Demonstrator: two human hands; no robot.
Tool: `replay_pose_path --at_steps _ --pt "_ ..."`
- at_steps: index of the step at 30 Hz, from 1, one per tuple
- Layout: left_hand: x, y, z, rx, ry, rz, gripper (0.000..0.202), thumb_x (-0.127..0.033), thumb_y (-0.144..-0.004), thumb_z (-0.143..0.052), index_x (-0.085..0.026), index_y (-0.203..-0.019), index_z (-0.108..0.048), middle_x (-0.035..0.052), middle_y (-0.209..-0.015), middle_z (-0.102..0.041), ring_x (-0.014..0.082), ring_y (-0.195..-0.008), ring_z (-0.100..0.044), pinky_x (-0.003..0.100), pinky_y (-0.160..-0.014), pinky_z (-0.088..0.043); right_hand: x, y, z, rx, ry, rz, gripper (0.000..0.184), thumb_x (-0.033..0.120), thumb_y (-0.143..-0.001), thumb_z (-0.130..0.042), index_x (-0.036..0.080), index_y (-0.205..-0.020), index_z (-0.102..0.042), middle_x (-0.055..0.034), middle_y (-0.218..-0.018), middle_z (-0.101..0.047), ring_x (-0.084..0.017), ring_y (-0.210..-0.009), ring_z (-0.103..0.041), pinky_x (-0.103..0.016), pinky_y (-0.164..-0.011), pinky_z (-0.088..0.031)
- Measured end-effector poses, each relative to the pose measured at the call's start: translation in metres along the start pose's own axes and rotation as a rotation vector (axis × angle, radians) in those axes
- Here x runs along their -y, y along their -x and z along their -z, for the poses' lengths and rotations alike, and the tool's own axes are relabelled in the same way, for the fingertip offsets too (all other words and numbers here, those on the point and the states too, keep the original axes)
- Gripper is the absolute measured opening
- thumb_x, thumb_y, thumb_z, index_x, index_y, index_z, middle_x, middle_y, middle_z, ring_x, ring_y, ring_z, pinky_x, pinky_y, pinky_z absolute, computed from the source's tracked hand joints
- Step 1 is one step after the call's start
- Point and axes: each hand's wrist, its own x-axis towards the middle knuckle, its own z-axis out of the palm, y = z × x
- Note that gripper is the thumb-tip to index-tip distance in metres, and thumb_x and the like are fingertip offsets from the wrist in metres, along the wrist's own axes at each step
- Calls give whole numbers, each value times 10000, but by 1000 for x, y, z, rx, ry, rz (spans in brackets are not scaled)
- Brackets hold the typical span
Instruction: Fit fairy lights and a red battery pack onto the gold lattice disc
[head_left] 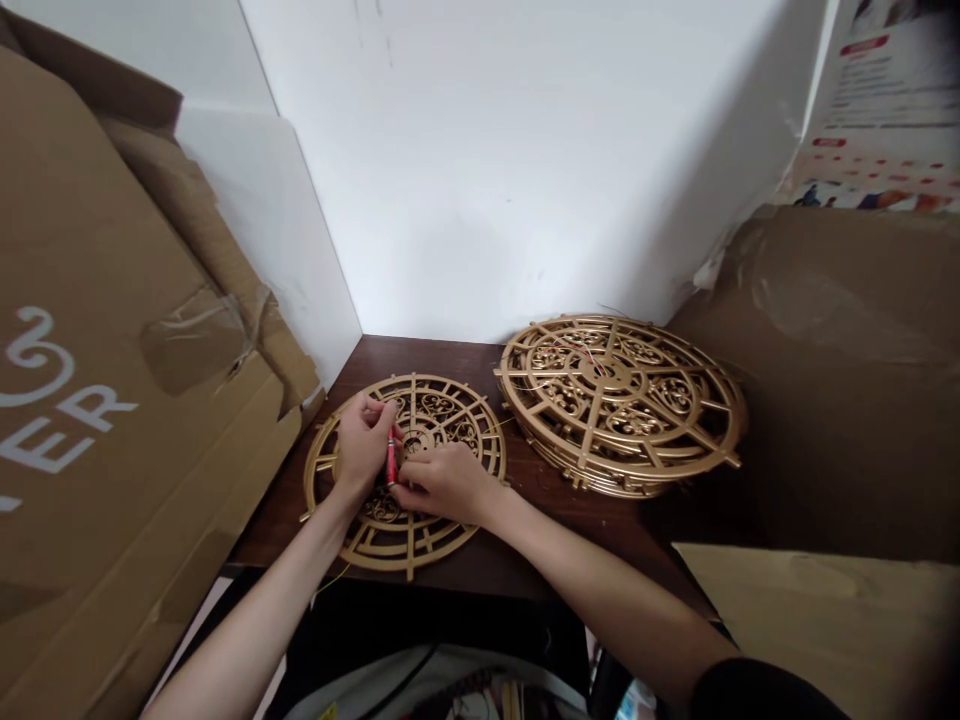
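Observation:
A round gold lattice disc with scrollwork (411, 562) lies flat on the dark wooden table, and both hands are over its middle. Between them is a small red cylinder (391, 462) with a pale band; its exact kind is too small to tell. My left hand (363, 440) is closed, its fingertips pinching at the cylinder's upper end. From the right side, my right hand (446, 482) has curled fingers and its thumb at the lower end. The fingers partly hide the disc's hub. A thin yellow wire (334, 580) trails off the disc's near edge.
To the right stands a stack of similar gold discs (619, 400), with thin red and white wires on top. Cardboard boxes rise at left (97, 400) and right (832, 400). A white wall (510, 180) closes off the back of the table (555, 540).

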Motion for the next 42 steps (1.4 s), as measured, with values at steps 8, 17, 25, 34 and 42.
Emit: replay_pose_path --at_steps 8,17,25,34,42 --pt "1 0 0 -10 9 4 247 -303 -726 -645 -221 -688 -416 -65 -430 -531 101 -303 -459 178 -323 -356 -1 -1 0 -10 8 13 332 344 -919 -490 196 -654 -624 11 -653 -671 -102 -581 -571 -250 -523 -285" --pt "0 2 0 -7 41 26 277 -353 -748 -637 -231 -716 -391 -85 -421 -516 101 -262 -423 184 -292 -337 -3 -2 -1 -14 10 -8 339 365 -919 -499 198 -652 -625 11 -662 -681 -109 -610 -598 -245 -525 -288" --pt "-1 2 -1 13 26 -1 271 -327 -763 -627 -223 -715 -382 -98 -414 -506 86 -263 -412 171 -303 -333 -2 -2 1 -29 36 51 350 336 -928 -476 189 -660 -647 6 -673 -695 -106 -609 -610 -245 -524 -303" --pt "-2 5 -1 40 19 -11 256 -313 -767 -629 -221 -724 -395 -93 -416 -512 88 -274 -425 176 -320 -353 -3 -2 4 -44 17 80 321 328 -908 -503 192 -655 -646 7 -673 -703 -112 -631 -633 -244 -541 -327" --pt "0 4 1 35 45 -37 263 -316 -776 -635 -216 -724 -397 -87 -437 -536 85 -285 -445 175 -317 -374 -2 -2 4 -45 18 68 321 326 -899 -494 189 -646 -636 4 -667 -702 -114 -613 -627 -246 -534 -316"
